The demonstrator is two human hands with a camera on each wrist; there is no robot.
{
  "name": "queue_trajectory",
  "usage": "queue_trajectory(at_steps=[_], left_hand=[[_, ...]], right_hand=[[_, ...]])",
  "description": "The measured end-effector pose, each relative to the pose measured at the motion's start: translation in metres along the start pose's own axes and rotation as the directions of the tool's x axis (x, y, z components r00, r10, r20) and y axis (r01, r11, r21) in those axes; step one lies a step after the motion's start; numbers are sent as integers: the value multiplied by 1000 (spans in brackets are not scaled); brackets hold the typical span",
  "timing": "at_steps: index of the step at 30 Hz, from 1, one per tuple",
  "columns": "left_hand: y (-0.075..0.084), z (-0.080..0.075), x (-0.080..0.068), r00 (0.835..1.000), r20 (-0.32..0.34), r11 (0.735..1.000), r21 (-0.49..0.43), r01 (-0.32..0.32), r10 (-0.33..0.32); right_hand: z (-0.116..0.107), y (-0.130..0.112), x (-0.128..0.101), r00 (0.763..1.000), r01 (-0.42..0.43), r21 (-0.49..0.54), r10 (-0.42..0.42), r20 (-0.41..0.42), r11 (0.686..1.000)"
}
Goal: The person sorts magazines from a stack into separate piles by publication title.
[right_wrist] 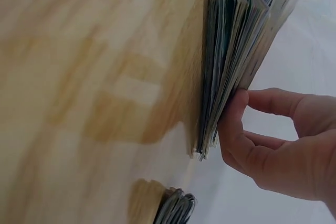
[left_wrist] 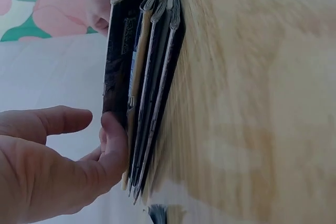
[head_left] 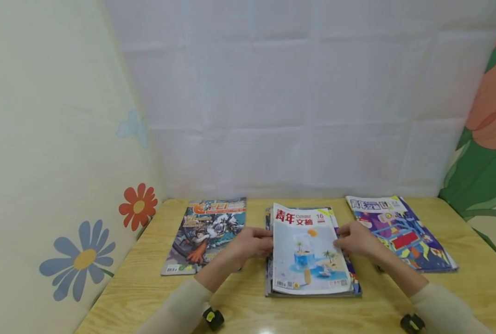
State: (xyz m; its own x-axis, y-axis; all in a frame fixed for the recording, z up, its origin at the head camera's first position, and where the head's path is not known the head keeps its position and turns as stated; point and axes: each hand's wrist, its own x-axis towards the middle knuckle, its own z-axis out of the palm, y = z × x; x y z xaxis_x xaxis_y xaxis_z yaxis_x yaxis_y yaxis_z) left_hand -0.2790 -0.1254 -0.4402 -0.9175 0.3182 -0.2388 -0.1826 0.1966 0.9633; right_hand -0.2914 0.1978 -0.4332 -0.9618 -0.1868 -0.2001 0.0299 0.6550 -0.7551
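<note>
In the head view, a magazine [head_left: 310, 260] with a pale blue beach cover tops a stack of several magazines [head_left: 356, 287] in the middle of the table. My left hand [head_left: 252, 243] is at its left edge. The left wrist view shows fingers of the left hand [left_wrist: 63, 166] touching the dark spine side, while one digit stands slightly apart from the cover. My right hand [head_left: 356, 239] is at the right edge; in the right wrist view the right hand [right_wrist: 283, 140] pinches the upper layer's page edge. The stack's lower layers [right_wrist: 220, 51] fan slightly.
On the left lies a comic-style magazine [head_left: 210, 236], partly behind my left forearm. A purple-covered magazine [head_left: 402, 236] lies at the right, atop other pages. The wooden table [head_left: 248, 311] meets a white cloth backdrop [head_left: 252, 93] behind.
</note>
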Motion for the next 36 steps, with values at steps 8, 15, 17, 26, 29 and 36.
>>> queue_trajectory(at_steps=[8, 15, 17, 26, 29, 36], left_hand=[[1, 11, 1, 996, 91, 995, -98, 31, -22], [2, 12, 3, 998, 57, 995, -96, 3, 3], [2, 11, 3, 999, 37, 995, -96, -5, 8], [2, 6, 0, 1000, 1, 986, -169, -12, 12], [3, 4, 1, 1000, -10, 982, -187, -5, 3], [4, 0, 5, 1000, 29, 967, -253, 11, -4]], right_hand=[[-3, 1, 5, 997, -49, 98, 42, 71, 994], [-4, 0, 6, 996, -66, 111, 58, 74, 992], [-5, 0, 7, 996, -65, 124, 55, 77, 990], [-7, -2, 4, 993, -46, 178, 26, 113, 983], [-9, -2, 2, 991, -33, 255, -1, 133, 966], [-17, 4, -3, 945, -37, 573, -157, 285, 818]])
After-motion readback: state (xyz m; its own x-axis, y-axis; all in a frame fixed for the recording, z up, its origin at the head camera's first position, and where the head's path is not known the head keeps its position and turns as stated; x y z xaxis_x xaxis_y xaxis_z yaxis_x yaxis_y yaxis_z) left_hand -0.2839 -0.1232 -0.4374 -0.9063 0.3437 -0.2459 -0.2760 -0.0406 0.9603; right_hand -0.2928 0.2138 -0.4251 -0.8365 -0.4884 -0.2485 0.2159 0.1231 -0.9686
